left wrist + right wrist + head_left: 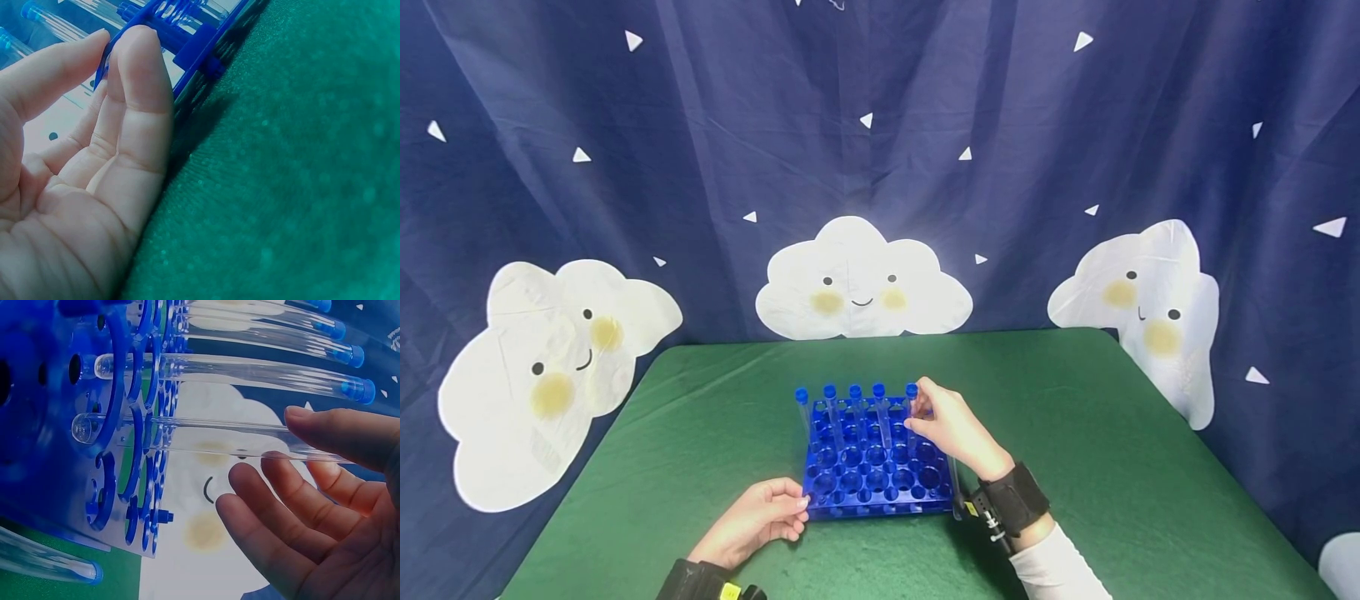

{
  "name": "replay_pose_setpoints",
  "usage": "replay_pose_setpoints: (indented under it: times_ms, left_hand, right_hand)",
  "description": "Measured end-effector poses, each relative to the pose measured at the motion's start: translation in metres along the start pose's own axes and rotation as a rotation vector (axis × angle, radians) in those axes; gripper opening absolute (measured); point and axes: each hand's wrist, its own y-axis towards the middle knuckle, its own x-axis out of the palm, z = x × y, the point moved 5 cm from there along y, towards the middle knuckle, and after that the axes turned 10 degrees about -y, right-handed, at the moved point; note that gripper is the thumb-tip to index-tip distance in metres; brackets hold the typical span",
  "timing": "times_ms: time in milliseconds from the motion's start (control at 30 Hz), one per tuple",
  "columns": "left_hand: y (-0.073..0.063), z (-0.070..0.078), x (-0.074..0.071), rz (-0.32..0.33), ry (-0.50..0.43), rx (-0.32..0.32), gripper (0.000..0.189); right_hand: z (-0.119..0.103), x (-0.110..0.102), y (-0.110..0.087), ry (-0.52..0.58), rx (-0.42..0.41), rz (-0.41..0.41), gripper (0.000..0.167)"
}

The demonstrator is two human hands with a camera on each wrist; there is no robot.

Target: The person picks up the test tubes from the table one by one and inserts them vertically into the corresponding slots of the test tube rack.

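A blue test tube rack (876,503) with rows of round holes stands on the table. At its front left corner my left hand (758,517) pinches the rack's edge between thumb and fingers; the left wrist view shows the hand (119,144) close. My right hand (958,425) holds a clear, blue-capped test tube (212,434) near its top, thumb on one side and fingers on the other. That tube stands in the rack at the right end of a row, its rounded bottom among the holes. The right wrist view shows the hand's (331,506) lower fingers loosely spread.
Several other blue-capped test tubes (857,408) stand in the same row, to the left. One more tube (50,555) lies on the green table (1120,467) beside the rack's right side. A dark blue curtain (910,167) with smiling clouds hangs behind.
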Motion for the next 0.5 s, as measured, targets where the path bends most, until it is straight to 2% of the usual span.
replay_pose_setpoints:
  times_ms: [500]
  left_hand:
    - [-0.0001, -0.0002, -0.0001, 0.007, 0.007, 0.0, 0.004]
  right_hand:
    - [-0.0002, -0.0012, -0.0009, 0.028, -0.017, -0.011, 0.027]
